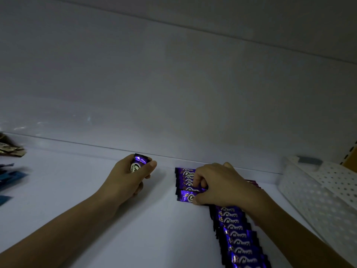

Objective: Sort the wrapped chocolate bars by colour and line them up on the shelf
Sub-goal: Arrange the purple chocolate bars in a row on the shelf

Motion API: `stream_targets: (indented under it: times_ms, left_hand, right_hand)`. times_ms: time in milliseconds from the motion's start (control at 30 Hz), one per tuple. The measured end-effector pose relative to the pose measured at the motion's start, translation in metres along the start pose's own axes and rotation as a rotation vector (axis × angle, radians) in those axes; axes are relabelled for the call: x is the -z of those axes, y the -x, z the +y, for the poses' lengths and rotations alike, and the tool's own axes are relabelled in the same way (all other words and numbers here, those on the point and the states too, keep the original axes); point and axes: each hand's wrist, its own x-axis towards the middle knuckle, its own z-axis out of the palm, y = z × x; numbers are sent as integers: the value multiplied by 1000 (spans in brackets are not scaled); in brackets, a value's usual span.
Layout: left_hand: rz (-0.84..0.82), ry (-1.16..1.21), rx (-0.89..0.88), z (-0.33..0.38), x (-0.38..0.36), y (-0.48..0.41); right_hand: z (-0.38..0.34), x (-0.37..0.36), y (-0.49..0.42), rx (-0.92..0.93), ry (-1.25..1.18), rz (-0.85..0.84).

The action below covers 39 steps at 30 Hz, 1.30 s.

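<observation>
The left hand [125,180] has its grip curled round one glossy purple foil bar [139,161], held on end with its crimped edge up, close to the shelf's back wall. The right hand's [218,184] grip pinches the near flat bar [185,196] of a short overlapping stack [183,174] of the same purple wrappers. A longer shingled row of purple bars [239,240] runs under that wrist along the smooth white shelf [96,209], with a white perforated plastic basket [328,190] to its right and blurred blue wrappers [11,176] and brownish wrappers [9,148] far left.
</observation>
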Motion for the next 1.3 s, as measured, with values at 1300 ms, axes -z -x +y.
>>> stream_targets:
  times_ms: [1300]
  left_hand:
    - [-88,-21,-119,8,-15,20]
  right_hand:
    - [1,24,6,-19,-499,-141]
